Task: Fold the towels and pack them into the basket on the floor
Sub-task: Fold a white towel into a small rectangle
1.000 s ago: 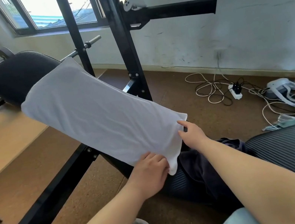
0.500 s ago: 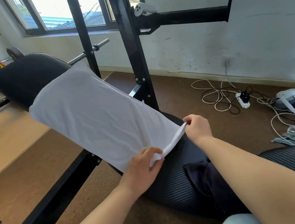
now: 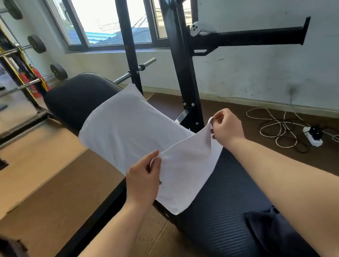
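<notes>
A white towel point(image 3: 128, 130) lies along the black padded bench point(image 3: 218, 198). Its near end is lifted off the pad and folded back over itself. My left hand point(image 3: 144, 182) pinches the near left corner of the towel. My right hand point(image 3: 226, 127) pinches the near right corner, held higher and farther away. The lifted edge stretches between the two hands. No basket shows in this view.
A black rack upright point(image 3: 184, 76) with a side arm point(image 3: 256, 37) stands just behind the bench. Barbells with plates point(image 3: 57, 69) rest on racks at the left. Cables and a power strip point(image 3: 312, 138) lie on the floor at the right. A dark cloth point(image 3: 268, 230) sits on the near bench.
Both hands have lifted the towel's near edge off the bench and carried it up and away from me, so the near end now folds back. The camera has tilted upward.
</notes>
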Tool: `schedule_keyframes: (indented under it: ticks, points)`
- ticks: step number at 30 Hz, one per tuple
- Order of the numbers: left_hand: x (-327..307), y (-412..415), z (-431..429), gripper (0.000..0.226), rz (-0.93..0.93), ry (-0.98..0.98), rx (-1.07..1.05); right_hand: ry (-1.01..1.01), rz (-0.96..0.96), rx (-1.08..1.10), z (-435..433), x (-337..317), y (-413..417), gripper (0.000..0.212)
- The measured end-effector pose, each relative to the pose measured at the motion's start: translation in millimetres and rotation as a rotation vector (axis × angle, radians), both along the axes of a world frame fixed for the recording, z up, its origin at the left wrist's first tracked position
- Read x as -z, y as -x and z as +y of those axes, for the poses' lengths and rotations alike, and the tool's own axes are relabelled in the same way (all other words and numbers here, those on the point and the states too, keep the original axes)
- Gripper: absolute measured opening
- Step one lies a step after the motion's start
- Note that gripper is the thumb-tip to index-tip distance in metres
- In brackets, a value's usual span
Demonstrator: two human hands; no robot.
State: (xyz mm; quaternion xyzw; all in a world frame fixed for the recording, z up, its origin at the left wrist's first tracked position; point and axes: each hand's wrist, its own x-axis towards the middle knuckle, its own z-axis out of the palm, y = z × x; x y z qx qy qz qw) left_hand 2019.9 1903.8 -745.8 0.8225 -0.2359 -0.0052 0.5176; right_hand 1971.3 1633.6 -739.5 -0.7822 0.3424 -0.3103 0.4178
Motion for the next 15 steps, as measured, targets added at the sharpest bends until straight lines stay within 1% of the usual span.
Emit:
schedule_keyframes:
  ticks: [4,9,12,15]
  points:
    - [-3.2,-37.6,24.3,0.022,0.095,0.128,-0.116,-0.059,-0.062,-0.080,15.3,-17.5,-42.3,0.007]
    - [-12.9,-85.9,46.1,0.008,0.158,0.231,-0.237,-0.013,-0.090,-0.139,34.3,-30.9,-114.2,0.010]
    - [-24.1,-110.1,48.3,0.007,0.128,0.260,-0.279,0.039,-0.087,-0.157,43.9,-41.9,-156.0,0.011]
    - [-32.2,-127.0,50.3,0.011,0.009,0.235,-0.324,0.056,-0.074,-0.167,46.7,-47.9,-193.2,0.018]
